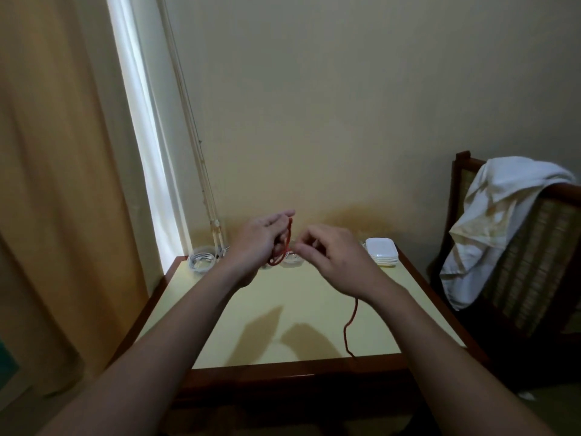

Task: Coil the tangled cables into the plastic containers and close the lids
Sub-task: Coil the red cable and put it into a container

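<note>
Red cable [284, 245] loops round the left hand [257, 242], fingers loosely curled on it, raised over the far table [276, 297] so coils hang free. Right hand [334, 258] pinches the strand, probably feeding turns; the tail trails to the near right edge.

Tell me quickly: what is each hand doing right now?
Left hand: holds loops of the red cable.
Right hand: pinches the same cable.

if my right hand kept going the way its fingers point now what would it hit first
Most likely the red cable, whose loops the left hand grips, just beyond the fingers of the right hand; depth is hard to judge here.
</note>
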Demonstrator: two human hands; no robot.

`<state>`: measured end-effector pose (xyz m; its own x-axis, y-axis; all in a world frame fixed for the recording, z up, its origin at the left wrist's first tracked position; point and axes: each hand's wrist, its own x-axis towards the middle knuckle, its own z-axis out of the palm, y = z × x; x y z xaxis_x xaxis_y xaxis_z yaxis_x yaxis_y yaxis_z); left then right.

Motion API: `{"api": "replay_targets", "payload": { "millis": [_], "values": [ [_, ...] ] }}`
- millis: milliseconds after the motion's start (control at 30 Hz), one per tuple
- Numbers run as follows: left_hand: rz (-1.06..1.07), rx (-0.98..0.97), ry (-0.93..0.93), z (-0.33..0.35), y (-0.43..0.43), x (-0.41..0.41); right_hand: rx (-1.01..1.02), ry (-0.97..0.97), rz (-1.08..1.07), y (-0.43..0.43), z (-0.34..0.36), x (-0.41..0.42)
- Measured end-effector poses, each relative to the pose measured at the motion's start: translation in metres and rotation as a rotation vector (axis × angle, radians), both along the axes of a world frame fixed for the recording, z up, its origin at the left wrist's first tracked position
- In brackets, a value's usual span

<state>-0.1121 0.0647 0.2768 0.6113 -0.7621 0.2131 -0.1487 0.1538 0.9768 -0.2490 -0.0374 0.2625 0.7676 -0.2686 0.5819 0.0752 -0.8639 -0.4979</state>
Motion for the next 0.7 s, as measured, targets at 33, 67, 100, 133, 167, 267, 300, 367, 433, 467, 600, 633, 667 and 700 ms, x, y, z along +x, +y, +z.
{"api": "replay_targets", "payload": {
  "millis": [33,67,100,133,167,267,300,367,433,467,600,633,667,700],
  "values": [
    [-0.033,0.021,-0.013,0.001,0.001,-0.003,0.009,-0.039,-0.003,-0.002,0.005,0.002],
    [-0.068,0.030,-0.008,0.002,0.003,-0.007,0.013,-0.066,-0.006,-0.004,0.008,0.004],
    [-0.103,0.030,0.016,0.004,0.004,-0.010,0.015,-0.087,-0.010,-0.006,0.011,0.007],
    [-0.139,0.027,0.061,0.007,0.005,-0.012,0.017,-0.109,-0.015,-0.007,0.015,0.009],
    [-0.179,0.024,0.131,0.009,0.006,-0.013,0.025,-0.137,-0.024,-0.007,0.017,0.011],
    [-0.297,0.037,0.377,0.016,0.010,-0.012,0.102,-0.215,-0.054,-0.008,0.023,0.016],
    [-0.320,0.036,0.418,0.018,0.011,-0.012,0.138,-0.230,-0.066,-0.008,0.023,0.018],
    [-0.327,0.017,0.415,0.022,0.012,-0.014,0.211,-0.285,-0.102,-0.006,0.021,0.021],
    [-0.286,-0.007,0.368,0.025,0.011,-0.016,0.277,-0.328,-0.123,-0.005,0.019,0.023],
    [-0.269,-0.016,0.355,0.026,0.010,-0.017,0.313,-0.313,-0.111,-0.004,0.018,0.022],
    [-0.281,-0.065,0.456,0.024,0.013,-0.013,0.417,-0.229,-0.082,-0.007,0.015,0.016],
    [-0.301,-0.086,0.502,0.023,0.014,-0.011,0.431,-0.221,-0.103,-0.008,0.014,0.014],
    [-0.326,-0.106,0.539,0.023,0.015,-0.010,0.452,-0.212,-0.116,-0.008,0.012,0.013],
    [-0.350,-0.125,0.560,0.022,0.017,-0.010,0.486,-0.201,-0.102,-0.008,0.011,0.012]
  ]
}}
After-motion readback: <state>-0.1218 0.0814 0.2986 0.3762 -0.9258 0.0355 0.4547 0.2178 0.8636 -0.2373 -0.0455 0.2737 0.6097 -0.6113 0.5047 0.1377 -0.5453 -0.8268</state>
